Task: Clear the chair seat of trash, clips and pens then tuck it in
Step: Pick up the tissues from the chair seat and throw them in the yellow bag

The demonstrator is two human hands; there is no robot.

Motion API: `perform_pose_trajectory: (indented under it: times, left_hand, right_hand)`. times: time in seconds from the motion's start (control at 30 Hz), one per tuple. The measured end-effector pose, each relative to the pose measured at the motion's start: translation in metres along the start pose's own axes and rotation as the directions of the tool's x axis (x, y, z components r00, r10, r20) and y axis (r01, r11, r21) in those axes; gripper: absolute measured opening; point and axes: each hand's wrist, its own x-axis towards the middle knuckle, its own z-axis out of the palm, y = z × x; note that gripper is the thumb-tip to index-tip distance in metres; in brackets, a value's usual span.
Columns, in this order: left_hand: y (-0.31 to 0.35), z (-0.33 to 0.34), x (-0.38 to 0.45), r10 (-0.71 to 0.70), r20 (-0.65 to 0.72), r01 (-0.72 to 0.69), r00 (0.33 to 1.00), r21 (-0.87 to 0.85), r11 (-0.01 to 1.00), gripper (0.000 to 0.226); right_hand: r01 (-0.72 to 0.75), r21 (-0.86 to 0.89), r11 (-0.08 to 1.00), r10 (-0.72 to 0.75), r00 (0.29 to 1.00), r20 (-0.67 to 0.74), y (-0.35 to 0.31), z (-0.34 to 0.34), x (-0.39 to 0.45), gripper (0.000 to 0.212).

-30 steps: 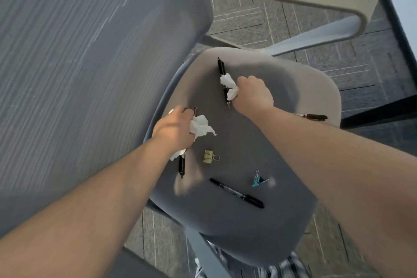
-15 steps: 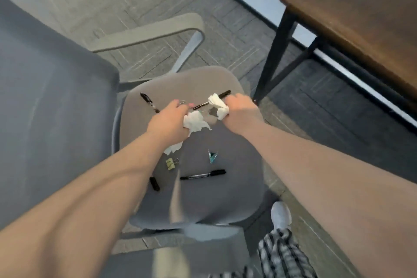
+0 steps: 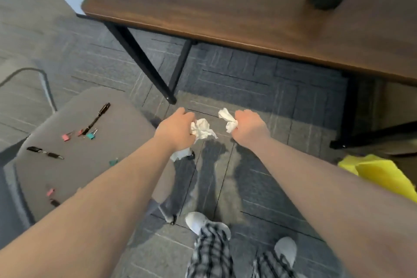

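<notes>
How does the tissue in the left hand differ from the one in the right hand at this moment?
The tissue in the left hand looks bulkier and spills out both above and below the left hand; the tissue in the right hand is a smaller wad that pokes out only at the thumb side of the right hand. The left one sits close by the chair seat edge, the right one farther over the carpet. Both are white, crumpled and clenched in a fist.
</notes>
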Motion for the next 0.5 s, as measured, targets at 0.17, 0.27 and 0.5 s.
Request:
perform_pose_trajectory:
  times: [0.17, 0.27, 0.5]
  left_hand:
    - [0.139, 0.040, 0.007, 0.155, 0.110, -0.166, 0.982, 0.096, 0.981, 0.035]
    - [0.228, 0.065, 0.016, 0.255, 0.164, -0.279, 0.953, 0.138, 0.951, 0.038]
    - [0.404, 0.128, 0.027, 0.433, 0.289, -0.498, 0.854, 0.211, 0.841, 0.037]
  right_hand:
    - [-0.240, 0.104, 0.965, 0.246, 0.968, -0.049, 0.141, -0.017, -0.073, 0.023]
    - [-0.407, 0.192, 0.893, 0.422, 0.905, -0.045, 0.225, -0.028, -0.115, 0.026]
    - [-0.580, 0.376, 0.723, 0.641, 0.766, -0.053, 0.386, -0.039, -0.211, 0.023]
